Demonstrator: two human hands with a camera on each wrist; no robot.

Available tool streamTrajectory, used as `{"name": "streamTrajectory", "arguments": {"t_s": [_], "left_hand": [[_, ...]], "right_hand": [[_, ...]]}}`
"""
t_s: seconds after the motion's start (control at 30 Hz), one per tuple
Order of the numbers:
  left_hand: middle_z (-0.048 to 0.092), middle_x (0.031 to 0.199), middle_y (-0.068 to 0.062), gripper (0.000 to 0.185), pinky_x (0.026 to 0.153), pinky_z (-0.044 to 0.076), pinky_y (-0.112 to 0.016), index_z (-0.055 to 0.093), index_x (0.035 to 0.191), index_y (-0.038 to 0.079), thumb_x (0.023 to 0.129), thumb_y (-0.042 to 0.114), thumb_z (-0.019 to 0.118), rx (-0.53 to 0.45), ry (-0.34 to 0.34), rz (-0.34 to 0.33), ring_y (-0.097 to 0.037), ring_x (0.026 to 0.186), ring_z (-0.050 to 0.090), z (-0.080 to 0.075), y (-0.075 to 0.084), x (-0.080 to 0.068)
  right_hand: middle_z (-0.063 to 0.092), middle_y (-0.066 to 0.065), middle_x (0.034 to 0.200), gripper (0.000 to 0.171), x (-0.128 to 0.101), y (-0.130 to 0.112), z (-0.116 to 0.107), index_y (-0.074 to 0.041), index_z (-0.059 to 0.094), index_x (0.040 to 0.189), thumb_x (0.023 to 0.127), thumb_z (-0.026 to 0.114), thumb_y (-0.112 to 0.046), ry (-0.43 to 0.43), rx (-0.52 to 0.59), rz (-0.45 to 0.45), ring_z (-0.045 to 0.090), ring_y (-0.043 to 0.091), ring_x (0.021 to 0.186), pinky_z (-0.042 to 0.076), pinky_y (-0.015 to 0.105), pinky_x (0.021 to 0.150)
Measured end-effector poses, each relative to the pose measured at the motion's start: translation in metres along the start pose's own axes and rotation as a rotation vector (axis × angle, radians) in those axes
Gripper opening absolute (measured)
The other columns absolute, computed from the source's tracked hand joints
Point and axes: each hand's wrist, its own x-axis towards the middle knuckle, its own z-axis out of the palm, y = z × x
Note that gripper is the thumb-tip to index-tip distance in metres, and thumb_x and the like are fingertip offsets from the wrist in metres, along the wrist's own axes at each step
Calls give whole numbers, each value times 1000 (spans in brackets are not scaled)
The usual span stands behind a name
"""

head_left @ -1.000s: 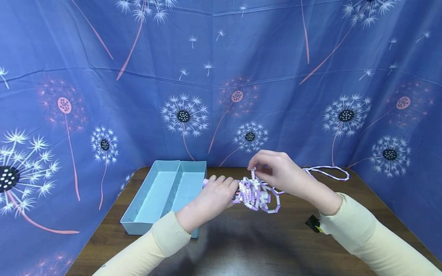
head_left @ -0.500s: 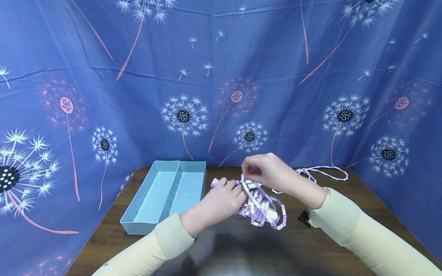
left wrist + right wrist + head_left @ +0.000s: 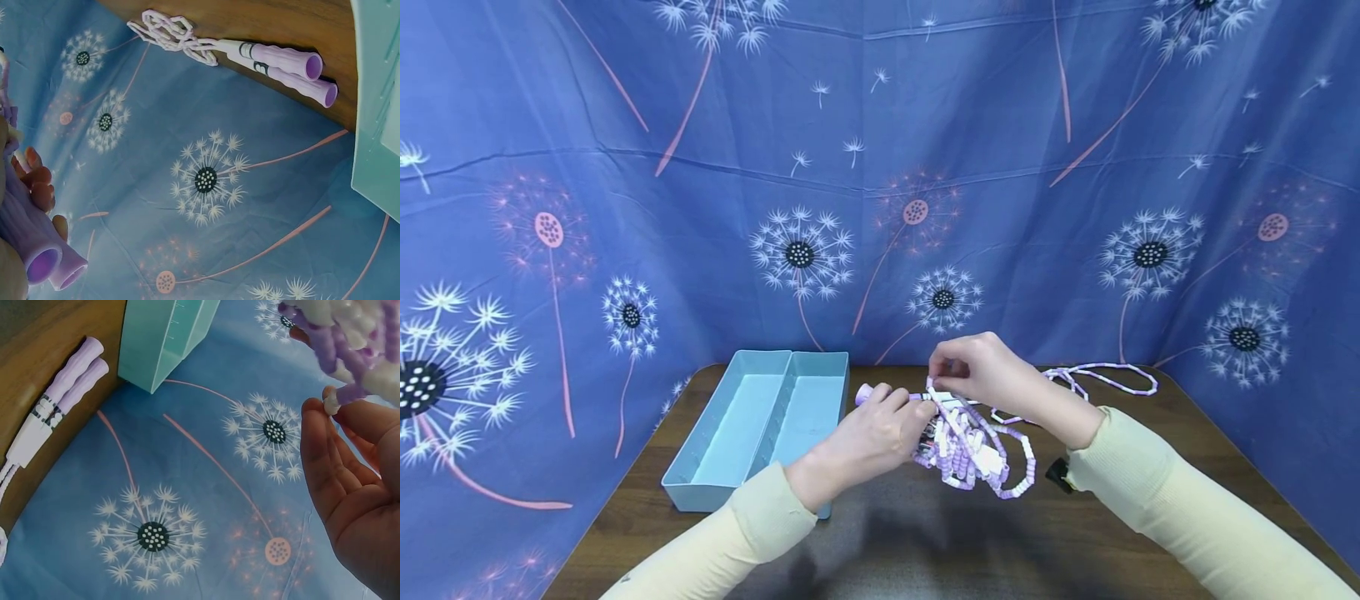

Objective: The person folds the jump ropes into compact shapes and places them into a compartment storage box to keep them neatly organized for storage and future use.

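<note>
Since the earlier frame, right hand [image 3: 992,375] has carried its pinched strand leftward over the purple-and-white beaded skipping rope [image 3: 973,446]; left hand [image 3: 880,429] clasps the rope's paired handles, bundle above the brown wooden table [image 3: 925,542], right of the pale-blue plastic tray [image 3: 752,425]: winding continues.

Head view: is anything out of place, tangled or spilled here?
The beaded skipping rope hangs in a loose tangle between the left hand, gripping its handles, and the right hand, pinching a strand. The tray sits undisturbed.
</note>
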Motion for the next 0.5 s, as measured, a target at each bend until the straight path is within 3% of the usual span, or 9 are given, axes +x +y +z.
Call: {"name": "streamTrajectory", "arguments": {"t_s": [0.13, 0.37, 0.5], "left_hand": [[50, 70, 1, 23, 58, 35, -29, 44, 112, 6, 91, 3, 35, 29, 20, 11, -15, 61, 45, 1, 0, 1], [55, 89, -3, 23, 60, 38, -30, 49, 108, 13, 91, 6, 36, 32, -10, 1, -18, 66, 50, -2, 1, 2], [55, 97, -7, 25, 59, 38, -30, 50, 105, 13, 88, 3, 35, 32, 15, -10, -19, 64, 48, -3, 0, 4]], "right_hand": [[67, -7, 77, 14, -1, 1, 2, -16, 66, 83, 78, 73, -4, -22, 12, -18, 60, 0, 65, 50, 19, 58], [65, -9, 76, 12, -4, 5, 1, -17, 66, 84, 80, 72, -7, -20, 2, -43, 56, -1, 62, 49, 19, 57], [65, -9, 77, 13, -6, 7, 0, -17, 66, 85, 81, 71, -7, -23, 11, -36, 57, -1, 64, 49, 19, 58]]}}
